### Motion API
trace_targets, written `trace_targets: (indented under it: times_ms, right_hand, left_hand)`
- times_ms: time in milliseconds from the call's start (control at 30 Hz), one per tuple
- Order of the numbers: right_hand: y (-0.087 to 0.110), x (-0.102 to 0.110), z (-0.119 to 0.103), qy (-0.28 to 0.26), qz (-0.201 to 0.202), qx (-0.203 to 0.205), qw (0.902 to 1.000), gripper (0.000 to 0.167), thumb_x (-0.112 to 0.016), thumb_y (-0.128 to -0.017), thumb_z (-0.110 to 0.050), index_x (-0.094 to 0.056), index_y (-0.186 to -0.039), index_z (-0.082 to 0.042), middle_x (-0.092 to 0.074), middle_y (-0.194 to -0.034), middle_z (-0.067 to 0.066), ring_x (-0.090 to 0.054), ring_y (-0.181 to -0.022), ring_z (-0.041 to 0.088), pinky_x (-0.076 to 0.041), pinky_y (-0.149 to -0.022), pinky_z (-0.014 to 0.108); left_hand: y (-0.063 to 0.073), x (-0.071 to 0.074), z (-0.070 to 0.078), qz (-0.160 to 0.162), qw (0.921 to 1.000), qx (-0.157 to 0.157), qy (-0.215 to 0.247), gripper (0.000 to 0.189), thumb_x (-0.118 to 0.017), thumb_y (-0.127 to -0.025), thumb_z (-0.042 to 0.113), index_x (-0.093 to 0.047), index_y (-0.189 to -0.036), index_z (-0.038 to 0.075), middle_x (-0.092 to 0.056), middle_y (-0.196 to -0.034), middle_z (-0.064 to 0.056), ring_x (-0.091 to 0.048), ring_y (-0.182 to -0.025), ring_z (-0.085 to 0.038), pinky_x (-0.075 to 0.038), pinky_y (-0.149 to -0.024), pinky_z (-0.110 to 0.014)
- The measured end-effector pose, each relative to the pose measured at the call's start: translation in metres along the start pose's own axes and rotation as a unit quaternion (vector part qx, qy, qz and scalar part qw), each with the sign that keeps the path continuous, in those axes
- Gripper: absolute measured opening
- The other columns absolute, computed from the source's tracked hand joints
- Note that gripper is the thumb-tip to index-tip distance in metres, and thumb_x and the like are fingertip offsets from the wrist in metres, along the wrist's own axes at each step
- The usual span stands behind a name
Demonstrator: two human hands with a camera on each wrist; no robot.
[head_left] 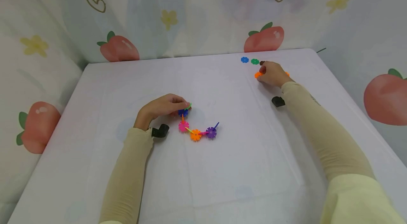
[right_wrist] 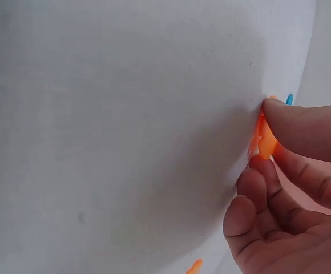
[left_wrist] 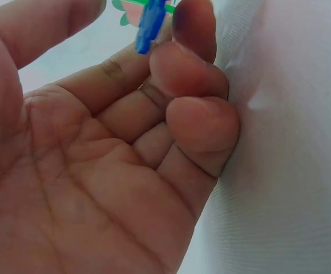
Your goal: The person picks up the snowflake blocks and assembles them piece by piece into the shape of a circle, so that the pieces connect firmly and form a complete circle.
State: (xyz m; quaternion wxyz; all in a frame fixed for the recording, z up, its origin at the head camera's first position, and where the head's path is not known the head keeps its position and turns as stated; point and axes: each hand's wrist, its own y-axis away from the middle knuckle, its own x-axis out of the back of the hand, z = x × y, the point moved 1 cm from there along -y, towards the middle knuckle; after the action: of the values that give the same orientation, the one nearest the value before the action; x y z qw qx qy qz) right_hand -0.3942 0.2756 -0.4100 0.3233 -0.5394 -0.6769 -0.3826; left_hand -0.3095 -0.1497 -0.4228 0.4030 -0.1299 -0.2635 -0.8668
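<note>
My left hand (head_left: 163,105) pinches the upper end of a chain of notched plastic snowflake discs, by a green disc (head_left: 189,106) joined to a dark blue disc (head_left: 182,113). From there the chain curves down and right over the table, through a pink disc (head_left: 183,126) and an orange one to a purple disc (head_left: 211,132). In the left wrist view the blue disc (left_wrist: 150,28) shows beyond the curled fingers. At the back right, thumb and fingertips of my right hand (head_left: 272,74) pinch a loose orange disc (right_wrist: 267,140) at the table surface.
Beyond the right hand lie a light blue disc (head_left: 245,60), a green disc (head_left: 255,61) and a partly covered dark brown disc (head_left: 262,63). Another orange disc (head_left: 287,74) peeks out behind that hand. The white tablecloth (head_left: 229,174) ends at a printed curtain (head_left: 203,12).
</note>
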Motion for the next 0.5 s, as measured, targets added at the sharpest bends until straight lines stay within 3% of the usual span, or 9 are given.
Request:
trace_targets:
  times_ms: [167,400,500]
  right_hand:
    - [0.005,-0.002,-0.001,-0.036,0.022,0.001,0.9991,0.031,-0.063,-0.101,-0.005,-0.054,-0.125,0.011,-0.055,-0.124,0.030,-0.050,-0.116,0.044,-0.045,-0.103,0.054]
    - [0.009,-0.007,-0.012,-0.130,0.026,-0.004,0.9912,0.028,-0.064,-0.103,-0.007,-0.058,-0.125,0.008,-0.061,-0.116,0.023,-0.062,-0.096,0.031,-0.052,-0.079,0.023]
    - [0.009,-0.012,-0.018,-0.160,0.014,-0.006,0.9870,0.029,-0.065,-0.104,-0.008,-0.058,-0.127,0.008,-0.061,-0.114,0.021,-0.064,-0.088,0.025,-0.052,-0.073,0.018]
  left_hand:
    - [0.000,0.001,0.001,-0.009,0.9999,-0.012,-0.001,0.032,-0.063,-0.108,0.037,-0.074,-0.114,0.008,-0.048,-0.074,-0.004,-0.042,-0.068,-0.021,-0.032,-0.066,-0.032]
    - [0.002,0.002,0.001,-0.008,0.9998,-0.015,0.010,0.037,-0.064,-0.108,0.033,-0.074,-0.130,0.005,-0.051,-0.076,-0.005,-0.044,-0.069,-0.021,-0.033,-0.068,-0.032]
    - [0.002,0.001,0.001,-0.006,0.9997,-0.016,0.019,0.039,-0.065,-0.108,0.032,-0.073,-0.133,0.003,-0.053,-0.078,-0.004,-0.045,-0.070,-0.021,-0.034,-0.068,-0.031]
